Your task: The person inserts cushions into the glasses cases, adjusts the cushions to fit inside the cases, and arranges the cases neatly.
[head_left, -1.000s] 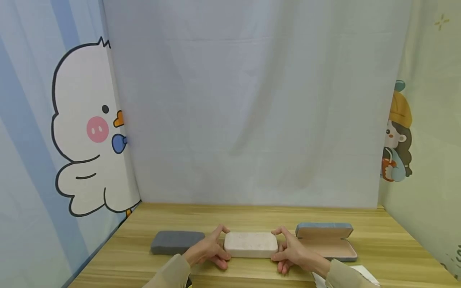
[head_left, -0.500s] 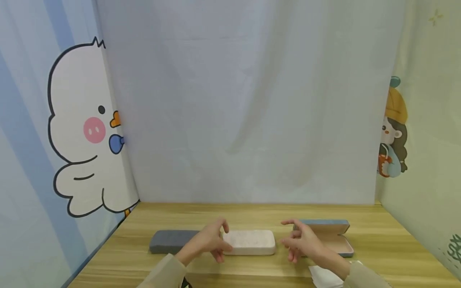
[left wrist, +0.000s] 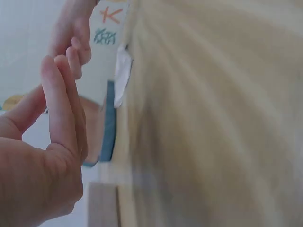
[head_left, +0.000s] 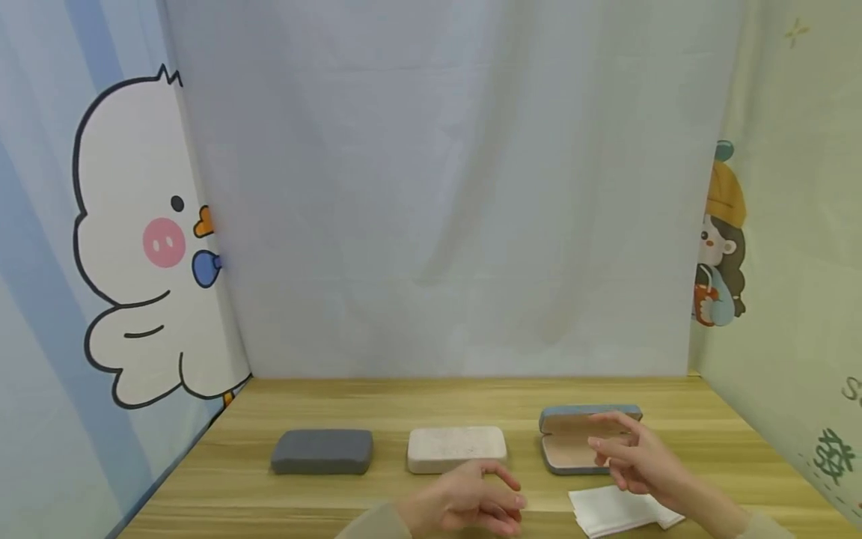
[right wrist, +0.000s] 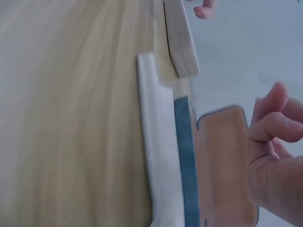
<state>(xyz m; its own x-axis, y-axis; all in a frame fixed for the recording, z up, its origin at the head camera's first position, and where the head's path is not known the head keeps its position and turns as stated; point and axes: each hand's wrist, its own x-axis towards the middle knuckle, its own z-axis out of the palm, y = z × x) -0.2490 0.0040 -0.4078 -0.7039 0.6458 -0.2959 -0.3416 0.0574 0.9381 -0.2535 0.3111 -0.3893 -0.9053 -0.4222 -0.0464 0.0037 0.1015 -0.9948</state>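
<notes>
My left hand [head_left: 474,500] hovers in front of the closed white glasses case [head_left: 456,443], fingers loosely bent and holding nothing. The right hand [head_left: 640,458] is in the air before the blue glasses case [head_left: 566,451], which stands with its lid up and shows a beige lining. Nothing is between the right hand's fingers, and it hides the case's right part in the head view. Below that hand lies a folded white cloth [head_left: 609,510]. A closed grey glasses case [head_left: 322,451] sits at the left of the row.
The wooden table [head_left: 222,479] carries the cases in a row, with gaps between them. A pale curtain [head_left: 431,224] hangs along its back edge. Printed cloth walls stand at the left [head_left: 128,247] and right [head_left: 774,247].
Both hands have let go of the white case and moved right: the left to its front, the right over to the open blue case. The cloth now shows more fully. The view shifts slightly.
</notes>
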